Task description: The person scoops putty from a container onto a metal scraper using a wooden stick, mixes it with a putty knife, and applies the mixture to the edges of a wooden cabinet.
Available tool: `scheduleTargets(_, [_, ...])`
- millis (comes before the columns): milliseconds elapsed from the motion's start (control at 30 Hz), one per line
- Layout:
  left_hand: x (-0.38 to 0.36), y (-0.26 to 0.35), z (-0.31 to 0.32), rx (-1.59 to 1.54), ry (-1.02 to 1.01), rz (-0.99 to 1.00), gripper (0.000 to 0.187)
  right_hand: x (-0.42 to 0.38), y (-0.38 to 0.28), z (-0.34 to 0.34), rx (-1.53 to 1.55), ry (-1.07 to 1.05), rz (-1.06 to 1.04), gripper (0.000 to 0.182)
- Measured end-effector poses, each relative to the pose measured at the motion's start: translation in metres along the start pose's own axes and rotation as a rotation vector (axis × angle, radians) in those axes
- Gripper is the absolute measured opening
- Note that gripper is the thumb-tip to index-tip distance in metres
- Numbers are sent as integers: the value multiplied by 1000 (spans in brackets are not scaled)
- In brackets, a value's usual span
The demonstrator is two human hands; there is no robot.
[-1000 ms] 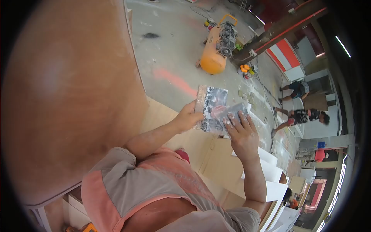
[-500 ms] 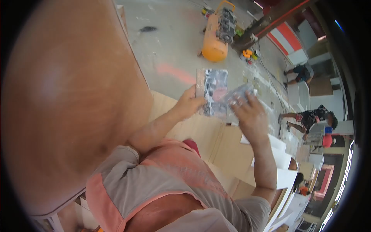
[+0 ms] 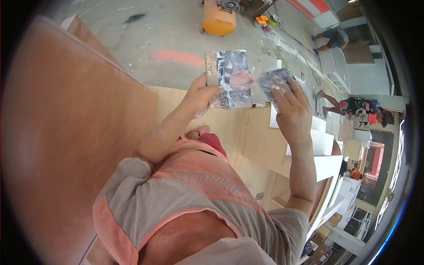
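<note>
My left hand grips the left edge of a flat, putty-smeared board, thumb on top. The board has a brown strip along one side and dark and white smears over the rest. A round lump of pink putty sits on its right half. My right hand holds a thin dark putty spreader, its fingers spread across the face and whitened with residue. The spreader is just right of the board, slightly apart from the lump. Part of its lower edge is hidden behind my fingers.
A large brown panel stands along the left. Light wooden cabinet parts lie below and right of my hands. Beyond are an orange air compressor, several cans, and two people bending over at the right.
The spreader has moved from over the board's lower right to its right side, off the putty. The putty lump shows fully now. My view has shifted, so the compressor sits higher.
</note>
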State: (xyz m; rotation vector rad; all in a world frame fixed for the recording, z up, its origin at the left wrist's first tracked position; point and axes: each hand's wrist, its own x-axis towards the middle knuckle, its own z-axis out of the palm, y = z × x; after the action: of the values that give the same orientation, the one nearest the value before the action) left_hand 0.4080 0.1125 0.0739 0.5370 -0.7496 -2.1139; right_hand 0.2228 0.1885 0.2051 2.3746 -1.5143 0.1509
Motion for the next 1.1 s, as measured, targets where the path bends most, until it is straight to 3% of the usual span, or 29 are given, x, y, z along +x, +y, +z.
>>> scheduleTargets(33, [7,1,3,-75,-45,-47,40,-2,7,2,61,84,123,45])
scheduleTargets(100, [-20,-2,-1,-137,-46,-52,42,-18,-29,22,294,139,91,60])
scheduleTargets(367, [46,-1,7,-155,-58,-63,47,-44,17,84,460,240,349,53])
scheduleTargets(433, [53,16,1,-836,-535,-208,45,-65,30,104,587,208,602,40])
scheduleTargets(467, [57,25,2,-933,-650,-184,41,-77,33,112,594,207,608,40])
scheduleTargets(533, [57,62,27,-1059,-807,-165,36,-100,38,127,903,135,1049,29])
scheduleTargets(633, [50,114,67,-1027,-997,-74,24,-119,26,136,892,185,1135,26])
scheduleTargets(667, [41,122,87,-1217,-1016,24,23,-124,18,137,894,176,1197,26])
scheduleTargets(700, [43,131,97,-1236,-992,-24,23,-125,13,139,901,192,1188,26])
scheduleTargets(900, [73,172,113,-1053,-1341,-569,19,-102,-10,128,812,202,1338,26])
scheduleTargets(1100, [108,185,99,-1160,-1374,-740,18,-61,-21,114,719,229,1472,26])
